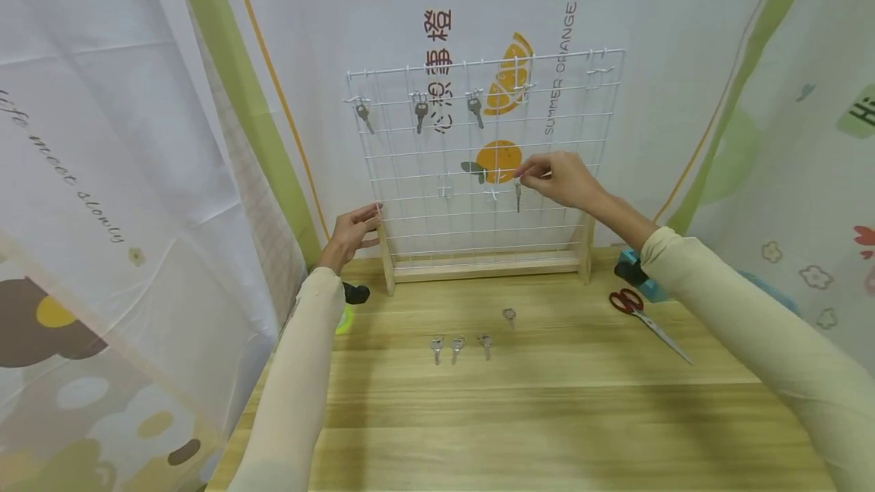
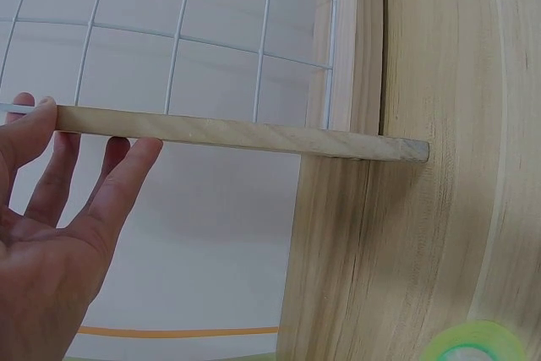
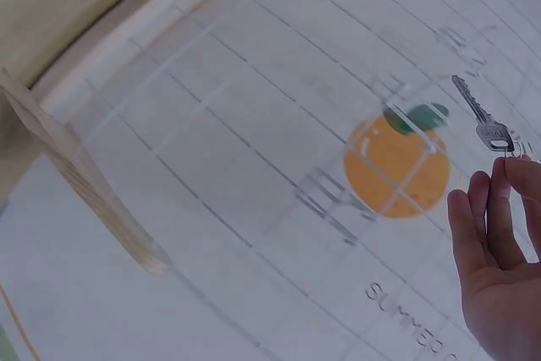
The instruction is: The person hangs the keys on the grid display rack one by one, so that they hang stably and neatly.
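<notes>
A white wire grid rack stands upright in a wooden base. At its left side my left hand holds the wooden post, thumb on one side and fingers on the other. My right hand is in front of the grid's right half, pinching the ring of a metal key between thumb and index finger. That key hangs down from the fingertips in the head view. Close to its left, a white hook is fixed on the wires. Three keys hang from hooks near the top left.
On the wooden table lie three keys in a row, with another small metal piece behind. Red-handled scissors lie at the right, beside a blue object. Green tape is near the left arm.
</notes>
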A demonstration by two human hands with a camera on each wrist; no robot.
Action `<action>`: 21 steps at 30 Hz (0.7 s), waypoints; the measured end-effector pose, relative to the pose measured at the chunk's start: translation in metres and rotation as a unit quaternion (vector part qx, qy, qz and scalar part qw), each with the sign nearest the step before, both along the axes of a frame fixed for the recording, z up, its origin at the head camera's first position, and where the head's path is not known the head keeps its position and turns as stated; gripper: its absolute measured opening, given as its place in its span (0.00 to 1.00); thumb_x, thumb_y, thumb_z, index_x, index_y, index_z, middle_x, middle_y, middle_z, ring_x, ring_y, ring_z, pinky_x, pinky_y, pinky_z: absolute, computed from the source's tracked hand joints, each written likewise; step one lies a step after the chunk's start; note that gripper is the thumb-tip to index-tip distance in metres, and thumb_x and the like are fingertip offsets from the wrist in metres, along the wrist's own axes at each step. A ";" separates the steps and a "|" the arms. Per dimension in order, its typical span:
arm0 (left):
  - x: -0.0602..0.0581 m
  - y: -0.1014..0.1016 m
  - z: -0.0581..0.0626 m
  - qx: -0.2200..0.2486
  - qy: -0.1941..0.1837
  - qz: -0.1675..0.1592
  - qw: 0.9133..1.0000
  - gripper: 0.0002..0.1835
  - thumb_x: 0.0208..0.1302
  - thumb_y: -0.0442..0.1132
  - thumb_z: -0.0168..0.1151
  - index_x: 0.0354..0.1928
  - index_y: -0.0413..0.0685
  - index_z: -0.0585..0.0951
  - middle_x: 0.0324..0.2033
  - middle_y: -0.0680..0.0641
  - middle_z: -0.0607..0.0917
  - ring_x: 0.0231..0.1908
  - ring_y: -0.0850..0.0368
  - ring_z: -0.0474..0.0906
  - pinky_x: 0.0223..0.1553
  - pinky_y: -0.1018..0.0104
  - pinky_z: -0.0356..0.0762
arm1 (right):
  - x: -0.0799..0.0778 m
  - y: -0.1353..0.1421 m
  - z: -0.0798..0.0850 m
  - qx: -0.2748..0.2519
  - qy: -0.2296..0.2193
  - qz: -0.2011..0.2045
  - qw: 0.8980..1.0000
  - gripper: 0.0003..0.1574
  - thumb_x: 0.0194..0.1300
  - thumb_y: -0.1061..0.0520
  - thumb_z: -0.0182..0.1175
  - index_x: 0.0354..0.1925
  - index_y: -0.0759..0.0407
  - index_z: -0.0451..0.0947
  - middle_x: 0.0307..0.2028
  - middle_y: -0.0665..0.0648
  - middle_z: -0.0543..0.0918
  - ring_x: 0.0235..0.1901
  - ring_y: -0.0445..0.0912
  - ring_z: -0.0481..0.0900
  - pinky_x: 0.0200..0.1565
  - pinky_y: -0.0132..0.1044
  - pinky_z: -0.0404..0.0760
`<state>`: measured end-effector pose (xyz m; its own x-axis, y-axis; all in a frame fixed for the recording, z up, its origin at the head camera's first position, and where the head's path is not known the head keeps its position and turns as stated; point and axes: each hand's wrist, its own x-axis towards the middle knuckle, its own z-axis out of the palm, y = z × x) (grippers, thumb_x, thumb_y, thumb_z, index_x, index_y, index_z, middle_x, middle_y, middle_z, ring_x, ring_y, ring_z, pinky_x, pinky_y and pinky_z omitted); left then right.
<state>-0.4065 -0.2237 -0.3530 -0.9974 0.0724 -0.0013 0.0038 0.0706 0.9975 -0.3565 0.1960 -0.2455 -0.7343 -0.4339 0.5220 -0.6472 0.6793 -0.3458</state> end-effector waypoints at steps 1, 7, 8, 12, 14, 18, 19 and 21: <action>0.000 0.000 0.000 0.000 0.001 0.001 1.000 0.25 0.81 0.33 0.53 0.77 0.49 0.70 0.77 0.40 0.65 0.71 0.39 0.69 0.67 0.45 0.75 | 0.000 0.000 0.006 -0.003 0.004 -0.004 1.000 0.08 0.72 0.64 0.64 0.45 0.63 0.89 0.39 0.65 0.91 0.42 0.61 0.90 0.31 0.28 0.77; 0.001 0.001 0.000 -0.008 0.005 0.002 1.000 0.25 0.81 0.33 0.53 0.77 0.49 0.70 0.77 0.40 0.65 0.71 0.41 0.70 0.66 0.46 0.77 | 0.000 -0.003 0.036 -0.022 0.019 -0.029 0.999 0.09 0.72 0.63 0.64 0.46 0.63 0.89 0.40 0.64 0.91 0.44 0.59 0.90 0.34 0.22 0.77; 0.001 0.001 0.000 -0.009 0.005 0.002 1.000 0.26 0.81 0.33 0.53 0.77 0.49 0.70 0.77 0.40 0.65 0.71 0.41 0.70 0.66 0.46 0.77 | 0.001 -0.003 0.041 -0.025 0.021 -0.033 0.999 0.09 0.73 0.63 0.63 0.46 0.63 0.89 0.40 0.64 0.91 0.44 0.58 0.90 0.35 0.20 0.76; 0.002 0.001 0.000 -0.010 0.001 0.003 1.000 0.26 0.81 0.33 0.54 0.77 0.50 0.70 0.77 0.41 0.65 0.71 0.41 0.70 0.66 0.47 0.77 | 0.004 -0.002 0.059 -0.034 0.029 -0.049 0.998 0.10 0.73 0.62 0.63 0.47 0.63 0.89 0.41 0.64 0.91 0.45 0.57 0.90 0.34 0.18 0.75; 0.003 0.000 0.002 -0.006 -0.003 0.001 1.000 0.26 0.81 0.33 0.54 0.77 0.50 0.70 0.77 0.41 0.65 0.71 0.41 0.69 0.67 0.46 0.76 | 0.007 -0.001 0.068 -0.040 0.030 -0.057 0.997 0.10 0.74 0.61 0.62 0.47 0.62 0.89 0.42 0.64 0.91 0.45 0.57 0.89 0.34 0.18 0.74; 0.008 0.001 0.009 0.007 -0.016 -0.007 1.000 0.27 0.80 0.32 0.53 0.77 0.48 0.69 0.78 0.41 0.63 0.73 0.40 0.67 0.69 0.44 0.73 | 0.013 0.002 0.085 -0.052 0.037 -0.078 0.995 0.12 0.74 0.60 0.61 0.48 0.61 0.89 0.43 0.65 0.90 0.46 0.57 0.89 0.33 0.19 0.73; 0.010 0.002 0.012 0.010 -0.019 -0.010 1.000 0.27 0.80 0.31 0.53 0.77 0.48 0.68 0.78 0.40 0.63 0.73 0.39 0.66 0.69 0.44 0.72 | 0.014 0.002 0.088 -0.055 0.040 -0.083 0.994 0.12 0.74 0.59 0.61 0.48 0.61 0.89 0.43 0.65 0.90 0.46 0.57 0.89 0.32 0.20 0.73; 0.014 0.003 0.017 0.012 -0.026 -0.014 1.000 0.27 0.80 0.30 0.52 0.78 0.46 0.67 0.78 0.39 0.62 0.73 0.38 0.65 0.70 0.42 0.71 | 0.014 0.004 0.095 -0.062 0.047 -0.093 0.993 0.12 0.74 0.59 0.61 0.48 0.61 0.89 0.44 0.64 0.90 0.46 0.54 0.89 0.32 0.21 0.72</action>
